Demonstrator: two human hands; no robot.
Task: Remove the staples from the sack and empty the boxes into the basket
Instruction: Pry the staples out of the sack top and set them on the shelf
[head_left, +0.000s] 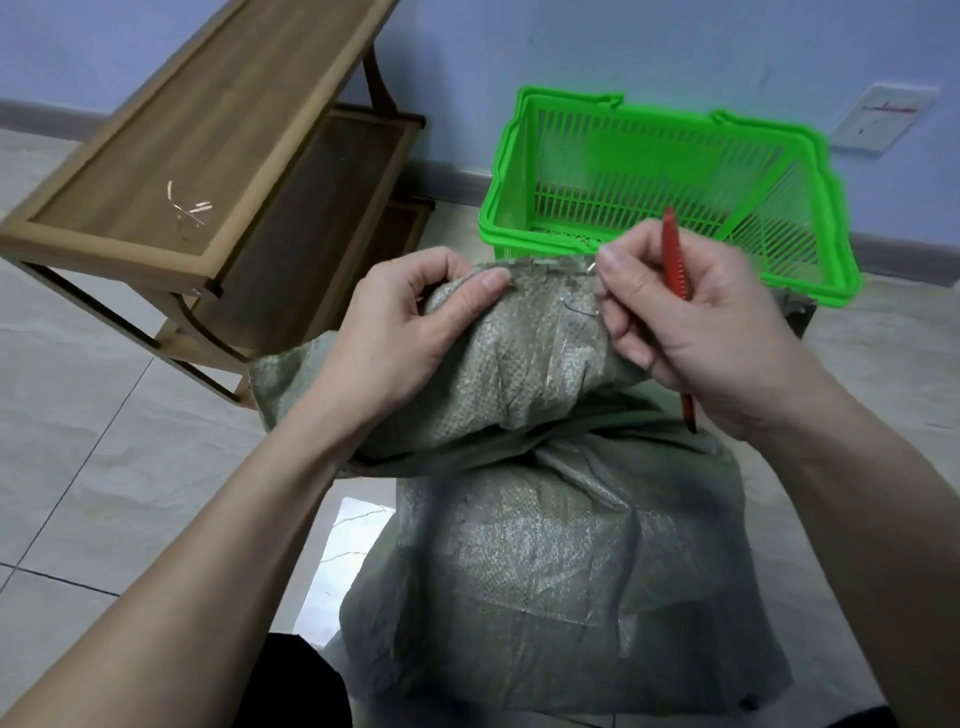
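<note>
A grey-green woven sack (545, 545) stands on the floor in front of me, its top folded over. My left hand (410, 332) pinches the folded top edge at the left. My right hand (691, 322) holds a thin red tool (675, 260) and its fingertips pinch a small metal staple (591, 267) at the sack's top seam. A dark bent wire (581, 308) shows on the fabric just below. The green plastic basket (649, 176) stands empty behind the sack. The boxes are hidden inside the sack.
A wooden tiered shelf (208, 156) stands at the left; several pulled staples (189, 208) lie on its top board. A wall socket (883, 117) is on the blue wall at the right. Tiled floor surrounds the sack.
</note>
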